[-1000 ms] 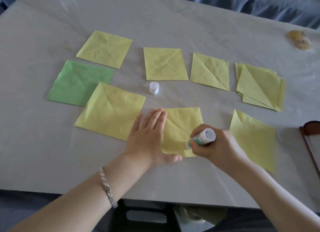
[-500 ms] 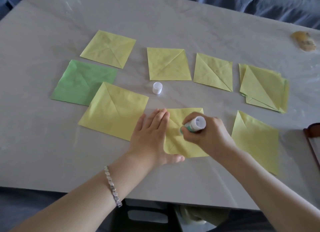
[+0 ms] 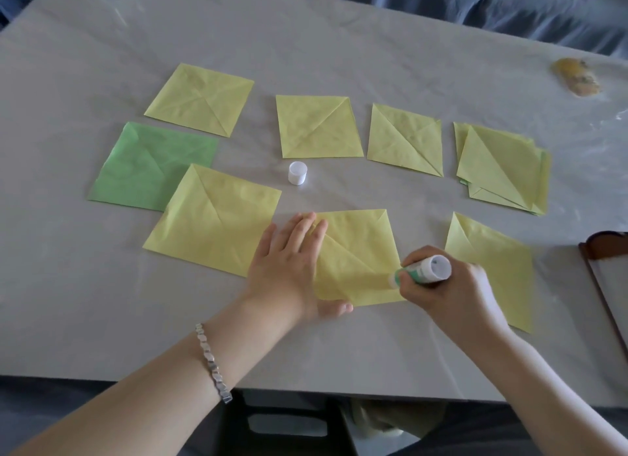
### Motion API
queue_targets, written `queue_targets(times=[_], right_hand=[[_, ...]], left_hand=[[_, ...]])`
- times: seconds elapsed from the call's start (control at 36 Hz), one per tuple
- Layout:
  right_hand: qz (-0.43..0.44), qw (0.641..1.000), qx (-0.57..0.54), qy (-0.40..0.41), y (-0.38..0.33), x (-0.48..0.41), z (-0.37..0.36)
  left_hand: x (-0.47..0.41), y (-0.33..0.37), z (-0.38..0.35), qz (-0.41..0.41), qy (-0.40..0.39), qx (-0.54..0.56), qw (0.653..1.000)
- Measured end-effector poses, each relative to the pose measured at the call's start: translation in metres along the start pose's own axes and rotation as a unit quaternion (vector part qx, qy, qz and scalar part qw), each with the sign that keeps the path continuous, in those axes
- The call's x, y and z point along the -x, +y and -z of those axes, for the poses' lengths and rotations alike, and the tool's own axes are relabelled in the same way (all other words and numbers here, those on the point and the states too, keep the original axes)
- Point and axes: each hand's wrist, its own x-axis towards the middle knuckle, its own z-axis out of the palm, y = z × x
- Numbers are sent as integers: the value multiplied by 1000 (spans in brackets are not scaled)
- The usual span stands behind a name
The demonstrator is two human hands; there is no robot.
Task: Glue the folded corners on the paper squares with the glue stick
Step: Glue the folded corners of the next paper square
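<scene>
1. A grey desk [image 3: 306,47] under a clear plastic sheet carries the spread. A green paper square [image 3: 149,163] lies at far left, its near side overlapped by a large yellow folded square [image 3: 217,224].
2. Behind them runs a row: a far-left yellow square [image 3: 200,103], a middle yellow square [image 3: 317,126] and a third yellow square [image 3: 406,139]. The row ends in a loose stack of yellow squares [image 3: 503,166].
3. A small white cap [image 3: 298,172] stands upright on bare desk, between the middle yellow square and the sheet being worked on, touching neither.
4. A right-side yellow square [image 3: 492,245] lies just beyond the right hand [image 3: 452,292], which hides part of it.
5. A brown-rimmed tray [image 3: 588,248] juts in at the right edge. Its pale inside is cut off by the frame, so what it holds cannot be told.
6. A crumpled yellowish lump [image 3: 576,78] sits far back on the right. Blue fabric [image 3: 475,3] lies beyond the desk, and a dark stool [image 3: 282,425] shows below its near edge.
7. Nearest the person lies the yellow paper square with a folded corner [image 3: 360,251]. The left hand [image 3: 289,268], a silver bracelet [image 3: 214,364] on its wrist, presses flat on the square's left side. Its fingers are straight and close together, with the thumb stretched along the near edge.
8. The right hand's fingers are curled tight round a green-and-white glue stick [image 3: 424,270]. The stick is tilted, its tip touching the square near the lower right corner and its round white end facing the camera.
</scene>
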Motion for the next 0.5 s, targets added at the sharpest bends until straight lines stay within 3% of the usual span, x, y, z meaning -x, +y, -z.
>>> queue_targets(times=[0.22, 0.5], right_hand=[[86, 995, 19, -53, -17, 10, -27], [45, 997, 37, 50, -21, 4, 13]], left_hand=[[0, 0, 1, -3, 14, 24, 1000], [3, -1, -1, -15, 34, -5, 999]])
